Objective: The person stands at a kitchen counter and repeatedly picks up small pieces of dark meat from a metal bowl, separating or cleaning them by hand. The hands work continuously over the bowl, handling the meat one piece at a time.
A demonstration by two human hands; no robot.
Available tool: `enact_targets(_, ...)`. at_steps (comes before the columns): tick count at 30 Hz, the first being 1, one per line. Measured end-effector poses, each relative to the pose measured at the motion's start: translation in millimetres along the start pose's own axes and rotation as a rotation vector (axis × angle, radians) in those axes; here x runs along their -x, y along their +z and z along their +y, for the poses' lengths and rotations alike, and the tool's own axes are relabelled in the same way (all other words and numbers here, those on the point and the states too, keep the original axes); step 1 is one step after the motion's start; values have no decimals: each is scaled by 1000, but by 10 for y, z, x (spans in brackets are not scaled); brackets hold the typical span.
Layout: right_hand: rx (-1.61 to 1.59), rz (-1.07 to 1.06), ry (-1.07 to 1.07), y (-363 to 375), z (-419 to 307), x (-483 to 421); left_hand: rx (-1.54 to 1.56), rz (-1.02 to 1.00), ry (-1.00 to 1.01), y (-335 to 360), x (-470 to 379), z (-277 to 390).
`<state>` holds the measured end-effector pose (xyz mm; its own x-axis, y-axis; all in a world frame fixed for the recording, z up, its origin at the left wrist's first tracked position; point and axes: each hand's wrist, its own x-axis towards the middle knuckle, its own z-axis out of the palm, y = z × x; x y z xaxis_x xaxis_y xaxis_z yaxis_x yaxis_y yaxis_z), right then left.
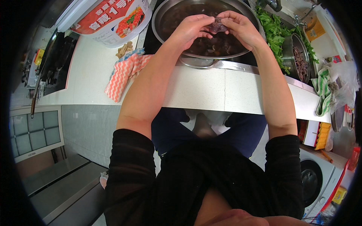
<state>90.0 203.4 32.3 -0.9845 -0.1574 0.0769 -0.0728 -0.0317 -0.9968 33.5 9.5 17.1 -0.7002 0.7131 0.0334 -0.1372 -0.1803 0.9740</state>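
Over a wide metal pan (157, 30), both hands hold one soft, glossy, dark purplish piece of food (217, 27). My left hand (193, 29) pinches its left side between thumb and fingers. On the opposite side, my right hand (242, 29) grips the upper right part of the piece. Brown liquid (181, 12) fills the pan beneath, with dark pieces and a few pale bits showing near its front. What exactly the food is, I cannot tell. A loop handle (200, 65) sticks out from the pan's front towards me.
Left of the pan stand a printed white bucket (113, 25) and a coral zigzag cloth (124, 75). Leafy greens (270, 32) lie to the right, beside a metal pot (289, 56) of dark shreds (300, 63). A green-striped cloth (323, 90) hangs over the counter's edge.
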Motion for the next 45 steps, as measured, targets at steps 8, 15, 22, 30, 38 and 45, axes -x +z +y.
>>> enact_targets(8,36,-45,8,12,4,-3,-189,11,51,26,10,-21)
enact_targets(15,2,-50,11,10,-19,2,-169,14,51,11,2,-10)
enact_targets(22,245,-48,-40,67,6,-5,-216,43,53,9,4,-22)
enact_targets(30,371,-25,-105,55,112,-68,-325,61,40,7,-2,-40)
enact_targets(38,283,33,-102,-23,69,-56,-223,44,18,17,17,-11)
enact_targets(45,-58,-8,89,-128,-17,-2,-38,29,9,1,18,30)
